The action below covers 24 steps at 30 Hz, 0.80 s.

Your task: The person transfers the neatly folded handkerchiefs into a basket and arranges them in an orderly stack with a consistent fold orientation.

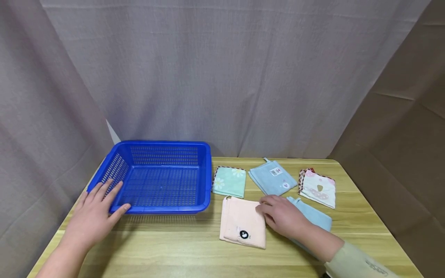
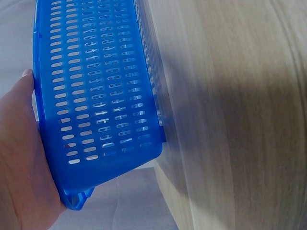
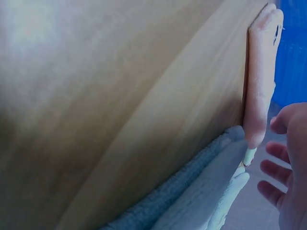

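Note:
My left hand (image 1: 92,212) lies with spread fingers over the near left corner of a blue plastic basket (image 1: 158,210). In the left wrist view the thumb side of that hand (image 2: 24,158) is against the rim of the slotted basket (image 2: 100,96). My right hand (image 1: 283,216) is just above the right edge of a folded pink towel (image 1: 240,220), its fingers loosely bent. A gap shows between its fingertips and the pink towel (image 3: 259,81) in the right wrist view. Partly under the right forearm lies a folded light blue towel (image 1: 316,216).
Behind the pink towel are a mint green towel (image 1: 229,183) with white flowers and a blue towel (image 1: 269,177) with a label. A white and pink patterned towel (image 1: 318,189) lies at the far right. A grey curtain (image 1: 222,77) hangs behind the wooden table (image 1: 167,247).

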Motion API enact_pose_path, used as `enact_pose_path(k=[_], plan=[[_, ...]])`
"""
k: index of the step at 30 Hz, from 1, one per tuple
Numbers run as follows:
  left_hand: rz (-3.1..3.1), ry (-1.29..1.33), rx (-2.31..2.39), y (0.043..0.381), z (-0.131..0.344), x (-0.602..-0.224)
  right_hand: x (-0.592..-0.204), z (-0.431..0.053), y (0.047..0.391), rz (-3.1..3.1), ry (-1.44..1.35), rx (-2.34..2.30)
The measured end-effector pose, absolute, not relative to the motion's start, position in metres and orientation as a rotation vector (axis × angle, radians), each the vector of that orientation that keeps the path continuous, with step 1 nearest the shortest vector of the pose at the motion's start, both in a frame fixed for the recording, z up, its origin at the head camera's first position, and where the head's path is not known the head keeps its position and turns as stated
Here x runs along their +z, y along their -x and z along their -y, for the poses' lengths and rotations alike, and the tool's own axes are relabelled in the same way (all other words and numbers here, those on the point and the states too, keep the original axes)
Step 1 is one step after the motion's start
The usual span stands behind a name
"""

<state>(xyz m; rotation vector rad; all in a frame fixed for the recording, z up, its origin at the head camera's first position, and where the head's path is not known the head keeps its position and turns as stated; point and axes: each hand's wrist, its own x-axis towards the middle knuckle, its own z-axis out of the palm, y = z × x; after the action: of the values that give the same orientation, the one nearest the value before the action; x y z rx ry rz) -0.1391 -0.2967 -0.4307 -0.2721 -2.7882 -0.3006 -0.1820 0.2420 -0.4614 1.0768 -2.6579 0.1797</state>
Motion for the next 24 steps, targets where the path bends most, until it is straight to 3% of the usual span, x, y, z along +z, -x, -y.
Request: enact_pose_path(k=[15,24], plan=[[2.778,0.273,-0.307,0.141,0.298,-0.432,-0.460,-0.228,0.163,2.912,-0.527,0.057],[2.781,0.268,-0.306,0.140,0.297,-0.432,-0.465,-0.221,0.162,2.984,-0.417,0.012]])
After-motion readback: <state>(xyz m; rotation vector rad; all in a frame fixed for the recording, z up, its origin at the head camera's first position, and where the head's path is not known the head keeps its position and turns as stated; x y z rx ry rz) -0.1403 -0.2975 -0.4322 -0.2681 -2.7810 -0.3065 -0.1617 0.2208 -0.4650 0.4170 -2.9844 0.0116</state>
